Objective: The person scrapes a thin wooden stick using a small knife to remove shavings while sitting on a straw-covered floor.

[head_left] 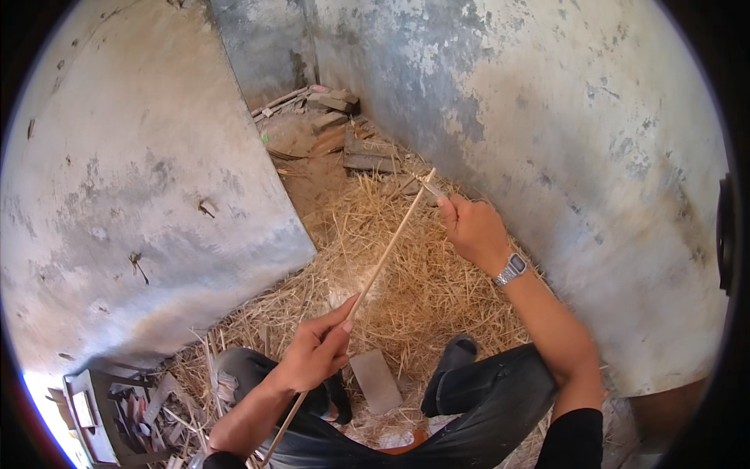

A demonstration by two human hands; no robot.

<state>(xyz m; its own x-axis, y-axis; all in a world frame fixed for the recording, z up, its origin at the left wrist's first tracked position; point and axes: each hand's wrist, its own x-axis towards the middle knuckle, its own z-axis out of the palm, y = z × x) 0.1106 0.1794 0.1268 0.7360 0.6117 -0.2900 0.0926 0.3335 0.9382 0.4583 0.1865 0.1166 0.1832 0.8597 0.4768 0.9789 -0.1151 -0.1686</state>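
A long, thin pale stick (393,244), bamboo or wood, slants from beside my lap up toward the far wall corner. My left hand (319,346) is closed round its lower middle, fingers wrapped with the thumb along it. Near the stick's far tip, my right hand (475,231) is closed on a small knife (433,190). Its short grey blade lies against the stick, and a thin curl of shaving shows beside it. The knife's handle is mostly hidden in my fist. A silver watch (512,269) sits on my right wrist.
Straw-like shavings (414,289) cover the floor before me. A brick (376,381) lies between my feet. Weathered walls rise at left (156,172) and right (594,172). Loose bricks (336,102) and wood pieces lie in the far corner. A dark-framed box (98,422) with scraps stands lower left.
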